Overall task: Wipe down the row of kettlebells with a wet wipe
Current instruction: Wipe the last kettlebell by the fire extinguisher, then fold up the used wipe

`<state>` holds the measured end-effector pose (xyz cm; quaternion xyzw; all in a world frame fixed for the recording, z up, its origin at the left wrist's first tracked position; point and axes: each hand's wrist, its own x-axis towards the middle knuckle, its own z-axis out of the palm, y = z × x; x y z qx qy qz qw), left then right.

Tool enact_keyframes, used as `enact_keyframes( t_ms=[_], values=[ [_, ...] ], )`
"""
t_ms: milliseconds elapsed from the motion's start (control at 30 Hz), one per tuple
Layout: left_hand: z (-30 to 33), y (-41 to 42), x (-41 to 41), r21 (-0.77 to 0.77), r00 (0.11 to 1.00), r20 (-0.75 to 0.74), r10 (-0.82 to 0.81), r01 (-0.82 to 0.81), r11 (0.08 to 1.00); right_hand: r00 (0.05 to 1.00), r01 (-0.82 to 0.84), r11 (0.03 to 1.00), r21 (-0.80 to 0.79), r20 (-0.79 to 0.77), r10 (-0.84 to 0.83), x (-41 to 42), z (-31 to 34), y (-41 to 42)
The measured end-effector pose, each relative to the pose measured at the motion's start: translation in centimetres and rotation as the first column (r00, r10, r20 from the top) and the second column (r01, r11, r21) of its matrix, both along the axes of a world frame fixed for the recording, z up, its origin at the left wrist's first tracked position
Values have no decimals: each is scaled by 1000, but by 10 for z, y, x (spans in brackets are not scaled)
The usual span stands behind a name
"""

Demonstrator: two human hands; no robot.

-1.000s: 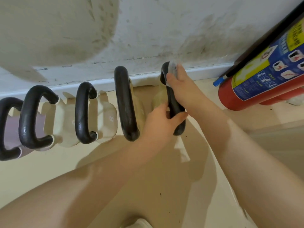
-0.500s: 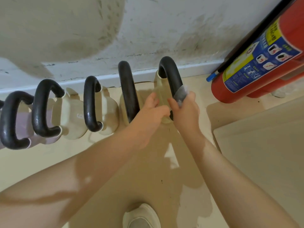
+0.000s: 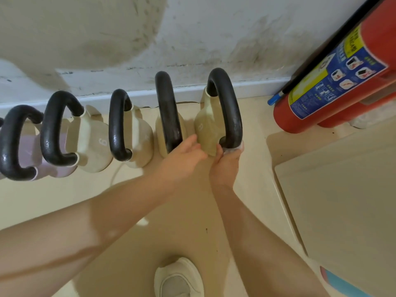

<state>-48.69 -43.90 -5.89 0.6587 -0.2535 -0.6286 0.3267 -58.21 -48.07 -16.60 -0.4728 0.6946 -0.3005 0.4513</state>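
Observation:
Several kettlebells with black handles stand in a row along the wall. The rightmost one (image 3: 205, 129) is beige with a tall black handle (image 3: 230, 108). My right hand (image 3: 227, 166) presses a crumpled wet wipe (image 3: 234, 149) against the near lower end of that handle. Fingers loosely spread, my left hand (image 3: 186, 153) rests on the near side of the same kettlebell's body, between it and the neighbouring kettlebell (image 3: 169, 116). Further left stand a cream kettlebell (image 3: 137, 133), another marked 6 (image 3: 96, 142) and a pale pink one (image 3: 27, 151).
A red fire extinguisher (image 3: 334, 82) leans at the right against the stained wall. A beige board (image 3: 342, 200) lies on the floor at the right. My white shoe (image 3: 177, 279) is at the bottom centre. The white skirting (image 3: 252, 88) runs behind the kettlebells.
My right hand slid the wipe from the top of the rightmost handle down to its near lower end. My left hand let go of the handle and moved onto the body.

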Motion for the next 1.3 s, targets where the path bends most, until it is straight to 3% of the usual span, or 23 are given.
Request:
enact_keyframes(
  t_ms=[67,133,200,267,333,433,533,633,767,967,1033,1133,1200,1300],
  values=[
    [1,-3,-4,34,1000,8,0,0,999,962,-197,980,-25,-200,188,-22,6,-4],
    [2,-4,-13,64,998,15,-54,53,997,911,-304,952,35,-281,301,-47,12,-7],
    [4,-2,-19,86,994,9,-113,112,990,943,-201,979,-17,-273,189,-66,13,-11],
    [7,-4,-21,95,992,9,-128,126,987,997,46,998,-48,-56,-49,-71,20,-22],
    [11,-8,-21,86,994,8,-112,111,990,974,176,984,-2,144,-174,-63,36,-35],
    [19,-16,-20,71,998,-1,-68,68,995,946,14,997,75,321,-38,-32,61,-42],
    [28,-23,-17,78,1000,-14,-21,22,997,941,-82,994,71,334,54,-15,78,-29],
    [39,-29,-16,83,995,-41,93,-90,993,952,-103,993,-62,283,116,-32,98,-20],
    [56,-34,-20,16,998,-56,24,-23,1000,932,-223,960,-167,254,260,-50,134,-10],
    [89,-29,-45,-29,946,-305,-112,109,994,949,-184,970,-162,227,218,-59,177,-1],
    [99,-28,-54,-47,902,-419,-105,94,994,963,-81,983,-166,243,120,-65,189,3],
    [120,-29,-69,-147,840,-513,-175,114,982,983,-2,942,-335,172,63,-82,215,11],
    [135,-31,-80,-249,829,-489,-273,167,954,998,-21,890,-456,45,47,-94,227,18],
    [154,-33,-94,-336,867,-317,-384,277,901,984,47,781,-622,-107,-144,-110,245,29]
  ],
)
